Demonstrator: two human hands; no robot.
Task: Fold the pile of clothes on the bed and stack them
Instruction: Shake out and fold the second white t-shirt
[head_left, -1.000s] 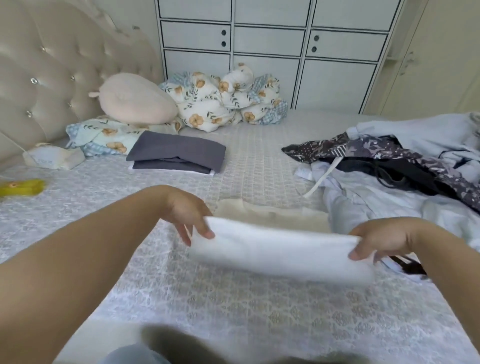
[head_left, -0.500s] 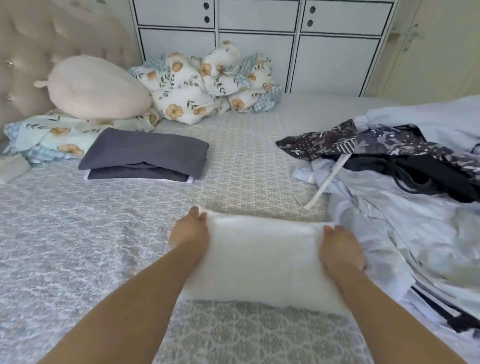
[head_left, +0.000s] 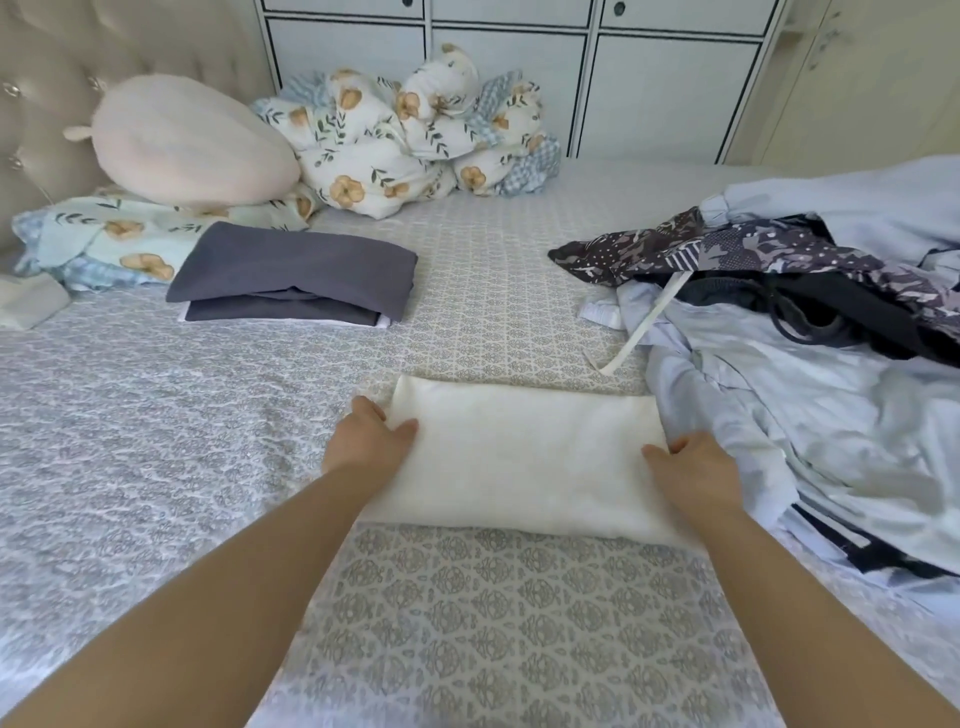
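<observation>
A folded white garment lies flat on the bed in front of me. My left hand holds its left end, thumb on top and fingers along the edge. In the same way, my right hand holds the right end. A stack of folded dark grey clothes sits further back on the left. The unfolded pile of pale blue, black and patterned clothes spreads over the right side of the bed, touching the white garment's right end.
The patterned bedsheet covers the bed. A pink round cushion, a floral pillow and a bunched floral quilt lie by the headboard. White cabinets stand behind the bed.
The white garment was folded over in the air and laid flat on the bed. Both hands shifted from lying on its ends to holding its side edges with thumbs on top.
</observation>
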